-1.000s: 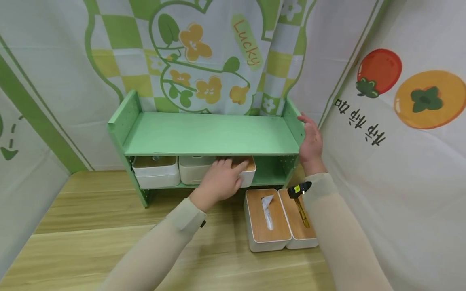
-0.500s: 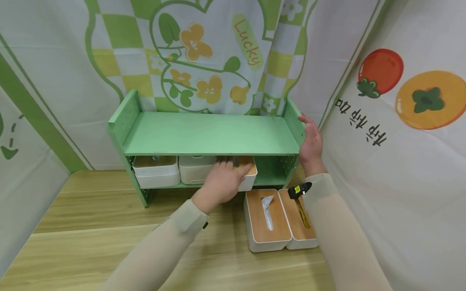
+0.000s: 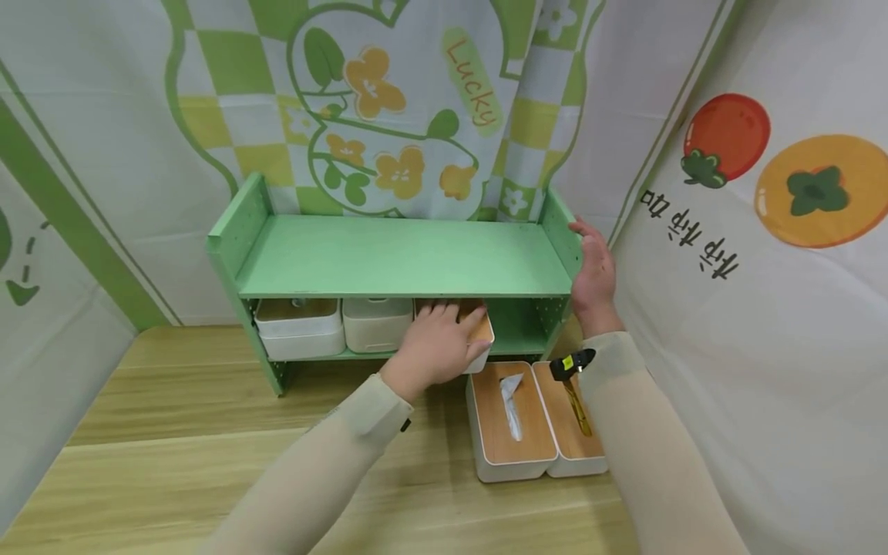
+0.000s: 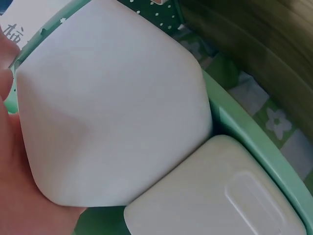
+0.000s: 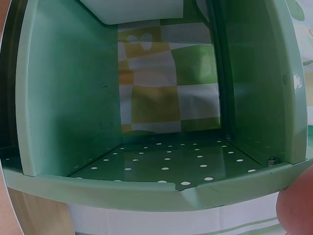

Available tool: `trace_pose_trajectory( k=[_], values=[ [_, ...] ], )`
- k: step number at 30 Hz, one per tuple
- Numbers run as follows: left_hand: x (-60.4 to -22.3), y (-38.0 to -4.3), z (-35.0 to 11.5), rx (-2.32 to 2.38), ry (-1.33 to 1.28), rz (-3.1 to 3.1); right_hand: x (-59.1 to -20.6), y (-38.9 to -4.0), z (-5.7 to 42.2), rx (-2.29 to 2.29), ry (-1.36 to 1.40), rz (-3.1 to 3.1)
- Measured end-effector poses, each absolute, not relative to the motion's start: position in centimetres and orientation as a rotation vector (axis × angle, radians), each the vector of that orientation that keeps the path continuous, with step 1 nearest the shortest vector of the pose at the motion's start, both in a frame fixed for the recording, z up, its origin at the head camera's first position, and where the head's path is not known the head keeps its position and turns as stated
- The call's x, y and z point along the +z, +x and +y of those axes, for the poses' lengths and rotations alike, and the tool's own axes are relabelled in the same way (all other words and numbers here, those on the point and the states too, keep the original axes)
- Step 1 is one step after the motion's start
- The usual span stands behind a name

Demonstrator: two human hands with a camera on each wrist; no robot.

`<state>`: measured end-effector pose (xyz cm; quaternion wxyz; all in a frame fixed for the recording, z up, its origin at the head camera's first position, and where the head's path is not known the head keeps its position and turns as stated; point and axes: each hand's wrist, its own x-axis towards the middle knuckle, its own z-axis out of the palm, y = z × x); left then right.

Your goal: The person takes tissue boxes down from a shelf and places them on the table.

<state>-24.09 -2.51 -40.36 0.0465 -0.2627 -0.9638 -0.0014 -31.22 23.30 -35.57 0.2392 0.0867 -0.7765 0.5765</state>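
My left hand (image 3: 438,343) lies on the wooden lid of a white tissue-style box (image 4: 112,107), its fingers spread over the top and the thumb near the right front corner. That box juts out from the lower level of a green shelf (image 3: 402,254), and the hand covers much of its lid. Against the outside of the shelf's right side panel (image 3: 560,235) rests my right hand (image 3: 593,270), fingers extended upward. Left of the box stands a pale lidded box (image 3: 378,324) with a recessed front grip.
At the shelf's left end sits a white box (image 3: 300,331) with a wooden top. Two wood-lidded tissue boxes stand on the wooden table (image 3: 208,462): one (image 3: 499,412) shows a white tissue, the other (image 3: 590,443) is partly behind the right forearm. Printed cloth hangs behind.
The box under my left hand has slid forward and slightly right, out past the shelf edge. My left hand has moved with it; the right hand stays at the side panel.
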Motion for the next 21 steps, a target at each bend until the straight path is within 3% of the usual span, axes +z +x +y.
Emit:
trace_pose_trajectory(
  k=[12,21],
  values=[
    [-40.2,-22.8,-2.2,-0.007,-0.819,-3.003,-34.0,-29.0,22.2,1.615,0.229,-2.136],
    [-40.9,-20.8,-3.9,-0.375,-0.79,-2.804,-35.5,-31.0,23.3,1.585,0.216,-2.151]
  ],
)
